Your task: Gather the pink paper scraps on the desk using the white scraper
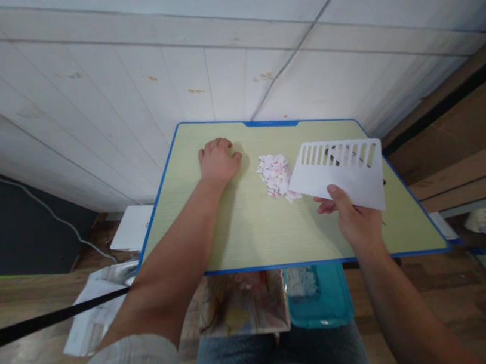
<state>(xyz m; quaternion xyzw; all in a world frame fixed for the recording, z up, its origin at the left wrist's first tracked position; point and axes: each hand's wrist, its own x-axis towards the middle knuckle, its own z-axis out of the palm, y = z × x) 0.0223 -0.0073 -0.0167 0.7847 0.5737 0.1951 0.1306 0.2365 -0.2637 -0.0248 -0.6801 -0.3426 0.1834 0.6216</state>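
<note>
My right hand (359,220) grips a thin white slotted sheet (337,178) by its near edge, thumb on top and fingers underneath. A row of long slots runs along the far side of the sheet, which is held tilted over the right part of the table. Just left of it lies a loose pile of small white-and-pink paper pieces (276,172). My left hand (220,160) rests palm down on the table, left of the pile, its fingers loosely bent with the thumb apart and nothing visible in it. Something dark shows through the slots; its kind is unclear.
The pale green table (241,230) has a blue rim and stands against a white panelled wall (190,63). Below its front edge are a teal plastic bin (335,295) and a patterned box (243,311). A wooden cabinet (463,109) stands at the right.
</note>
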